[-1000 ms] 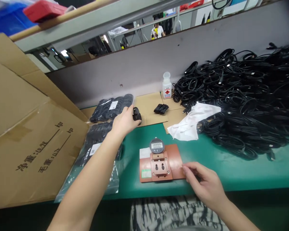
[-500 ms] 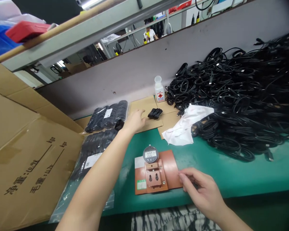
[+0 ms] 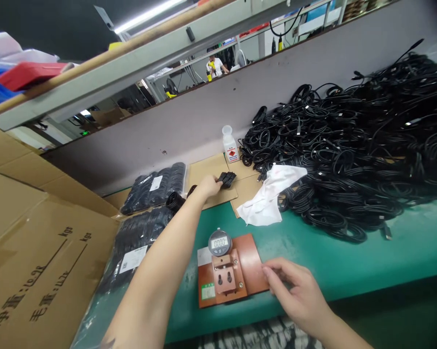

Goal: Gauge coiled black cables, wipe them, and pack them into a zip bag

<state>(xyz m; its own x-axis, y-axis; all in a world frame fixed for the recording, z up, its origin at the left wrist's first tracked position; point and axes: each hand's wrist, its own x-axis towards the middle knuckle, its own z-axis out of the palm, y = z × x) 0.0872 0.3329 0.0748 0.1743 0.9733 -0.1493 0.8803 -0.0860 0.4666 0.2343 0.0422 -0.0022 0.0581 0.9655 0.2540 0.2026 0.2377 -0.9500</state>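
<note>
My left hand [image 3: 208, 186] reaches far across the green bench, and its fingers close on the near end of a small black bundle [image 3: 227, 178] lying on a cardboard sheet [image 3: 204, 169]. A coiled black cable [image 3: 175, 199] lies loose behind my left wrist, beside the bagged cables. My right hand [image 3: 294, 291] sits at the near edge of the bench, its curled fingers gripping the right edge of a brown fixture plate [image 3: 253, 261]. A round digital gauge [image 3: 218, 242] on that plate reads zeros.
Two clear bags of black cables [image 3: 155, 186] [image 3: 134, 242] lie at the left, next to a big cardboard box [image 3: 29, 252]. A white cloth [image 3: 267, 201] and a small white bottle [image 3: 230, 145] sit mid-bench. A large heap of black cables [image 3: 349, 150] fills the right.
My left hand let go of a coiled cable near the bags and moved right to the small black bundle. The right hand stayed at the plate. The view tilted upward.
</note>
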